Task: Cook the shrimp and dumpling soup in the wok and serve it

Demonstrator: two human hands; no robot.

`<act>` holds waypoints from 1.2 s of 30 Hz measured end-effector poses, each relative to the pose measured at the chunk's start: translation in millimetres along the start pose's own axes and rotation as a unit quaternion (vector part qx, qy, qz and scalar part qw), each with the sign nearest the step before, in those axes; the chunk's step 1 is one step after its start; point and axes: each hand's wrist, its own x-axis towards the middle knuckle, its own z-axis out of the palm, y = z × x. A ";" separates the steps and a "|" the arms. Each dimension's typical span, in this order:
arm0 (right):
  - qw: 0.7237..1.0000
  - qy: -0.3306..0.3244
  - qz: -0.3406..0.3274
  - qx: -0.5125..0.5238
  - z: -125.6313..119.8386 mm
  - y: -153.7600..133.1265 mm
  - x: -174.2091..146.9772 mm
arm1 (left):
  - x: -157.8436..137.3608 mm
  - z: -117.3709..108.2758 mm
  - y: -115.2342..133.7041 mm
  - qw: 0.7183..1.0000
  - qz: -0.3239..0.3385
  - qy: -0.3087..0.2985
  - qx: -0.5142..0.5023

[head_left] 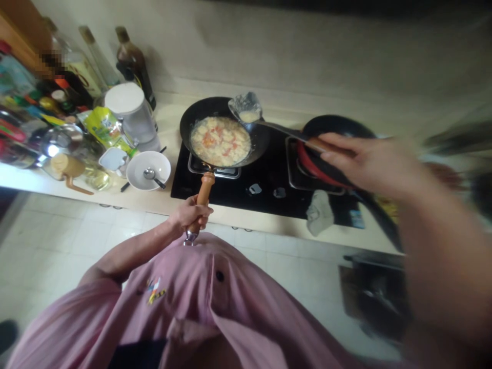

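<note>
While your left hand (191,212) is wrapped snugly around the wooden handle (203,190) at lower centre, your right hand (374,161) grips the spatula (284,130) by its brown end over on the right side of the frame. That hand's a bit blurry, but the fingers are clearly closed on it.

The wok (262,142) sits just above centre, over the left part of the black hob (269,180), and can't tell if it's flat on the burner or lifted a touch. Inside is the food (221,141), pale yellow chunks with red-orange bits in a cloudy liquid. The spatula's blade overlaps the wok's upper right rim and carries a little pale stuff; no idea how high it hangs.

As for progress, I'd call it well into cooking: everything's mixed together in the wok, and the chunks look at least partly set. What's left, I reckon, is the finishing, since there's liquid around the chunks and I see no portion dished up. The white bowl (163,165) left of centre just has a spoon (149,174) in it. The red-sided pan (319,166) is partly hidden behind your right hand, so can't say what's inside.
</note>
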 end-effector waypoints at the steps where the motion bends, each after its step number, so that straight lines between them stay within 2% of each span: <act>1: 1.000 -0.015 0.016 0.003 -0.8 -2.2 -0.8 | 0.9 -0.8 -1.0 1.000 0.000 -0.001 -0.001; 3: 0.999 -0.037 0.037 0.007 -2.0 -6.1 -2.1 | 4.2 -2.5 -3.2 1.000 0.005 -0.003 -0.006; 8: 0.998 -0.044 0.048 -0.008 -1.7 -10.3 -3.1 | 20.2 -3.4 -6.9 1.000 0.022 -0.007 -0.010; 15: 0.998 -0.048 0.036 -0.033 1.2 -13.8 -1.3 | 34.8 4.6 -8.3 1.000 0.027 0.002 -0.011; 20: 0.996 -0.061 0.008 -0.069 5.1 -20.0 0.7 | 36.6 5.0 -10.6 0.999 0.042 0.005 -0.003; 26: 0.997 -0.068 -0.007 -0.048 4.6 -26.5 4.0 | 36.3 0.1 -13.9 0.997 0.079 0.014 0.018; 31: 0.995 -0.091 0.005 -0.051 2.4 -32.0 3.0 | 29.3 -0.9 -16.1 0.998 0.057 0.026 0.015; 36: 0.994 -0.089 -0.020 -0.053 4.2 -34.7 -2.3 | 25.2 -2.9 -17.9 0.998 0.050 0.024 0.006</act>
